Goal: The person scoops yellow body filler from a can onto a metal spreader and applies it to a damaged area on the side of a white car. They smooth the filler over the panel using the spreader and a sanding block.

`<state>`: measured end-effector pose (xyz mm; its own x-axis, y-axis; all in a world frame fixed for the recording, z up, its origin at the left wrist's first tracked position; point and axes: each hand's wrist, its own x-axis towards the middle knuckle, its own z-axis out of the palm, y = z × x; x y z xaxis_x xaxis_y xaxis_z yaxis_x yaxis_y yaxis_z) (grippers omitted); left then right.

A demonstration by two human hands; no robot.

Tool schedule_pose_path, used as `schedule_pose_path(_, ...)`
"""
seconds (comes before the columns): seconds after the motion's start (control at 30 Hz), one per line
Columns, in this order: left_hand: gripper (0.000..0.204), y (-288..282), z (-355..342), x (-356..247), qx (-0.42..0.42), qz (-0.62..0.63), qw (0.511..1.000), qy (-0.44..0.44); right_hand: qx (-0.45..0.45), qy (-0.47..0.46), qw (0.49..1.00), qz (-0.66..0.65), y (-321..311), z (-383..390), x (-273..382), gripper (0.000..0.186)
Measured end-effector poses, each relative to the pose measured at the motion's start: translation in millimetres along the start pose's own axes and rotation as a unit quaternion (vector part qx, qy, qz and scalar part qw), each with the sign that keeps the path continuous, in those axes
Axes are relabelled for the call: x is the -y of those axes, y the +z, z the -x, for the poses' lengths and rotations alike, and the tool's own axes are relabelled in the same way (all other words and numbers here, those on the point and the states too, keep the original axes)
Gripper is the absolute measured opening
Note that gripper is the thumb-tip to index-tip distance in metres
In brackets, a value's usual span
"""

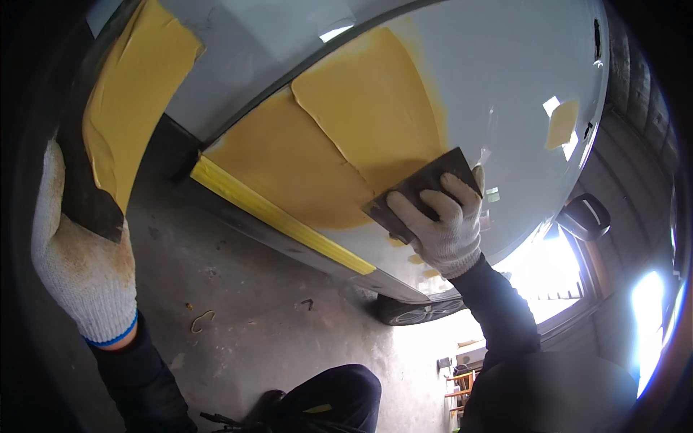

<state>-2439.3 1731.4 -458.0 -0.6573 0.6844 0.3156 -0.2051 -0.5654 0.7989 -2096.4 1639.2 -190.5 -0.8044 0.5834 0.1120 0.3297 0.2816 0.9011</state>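
Right hand [437,224] gripping dark spreader [422,179] at near-right edge of filler patch [368,101] on grey car panel [498,79], left hand [86,267] clutching filler-loaded board [95,220]; patch's right part thickly coated, left part thinner, apparently left to cover.

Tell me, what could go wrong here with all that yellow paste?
The thick paste on the dark board in the left hand might slide off if the board tips. The ridge across the yellow coating on the panel could set as an uneven seam. And the gloved right hand, holding the spreader close to the coating, might brush and mark it.
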Motion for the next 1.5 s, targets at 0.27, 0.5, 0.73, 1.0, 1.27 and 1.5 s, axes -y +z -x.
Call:
schedule_pose_path(0.27, 0.042, 15, 9, -10, 0.017, 0.322, 0.934, -0.151, 0.058, 0.013, 0.998, 0.012, -13, 32, -2, 0.055)
schedule_pose_path(0.5, 0.043, 27, 15, -35, 0.112, 0.466, 0.853, -0.206, -0.011, 0.034, 0.999, -0.015, -55, -1, 5, 0.048)
schedule_pose_path(0.73, 0.035, 73, 78, -62, 0.196, 0.625, 0.654, -0.378, -0.187, 0.299, 0.695, -0.627, -88, -44, 17, 0.071)
schedule_pose_path(1.0, 0.037, 80, 107, -62, 0.253, 0.630, 0.637, -0.366, -0.062, 0.348, 0.473, -0.807, -97, -61, 72, 0.079)
schedule_pose_path(1.27, 0.045, 34, 3, -35, 0.179, 0.650, 0.722, -0.159, -0.166, 0.010, 0.984, -0.063, -60, -80, 4, 0.059)
schedule_pose_path(1.5, 0.045, 26, -6, -18, 0.166, 0.662, 0.720, -0.128, -0.118, -0.059, 0.991, 0.009, -11, -124, 2, 0.057)
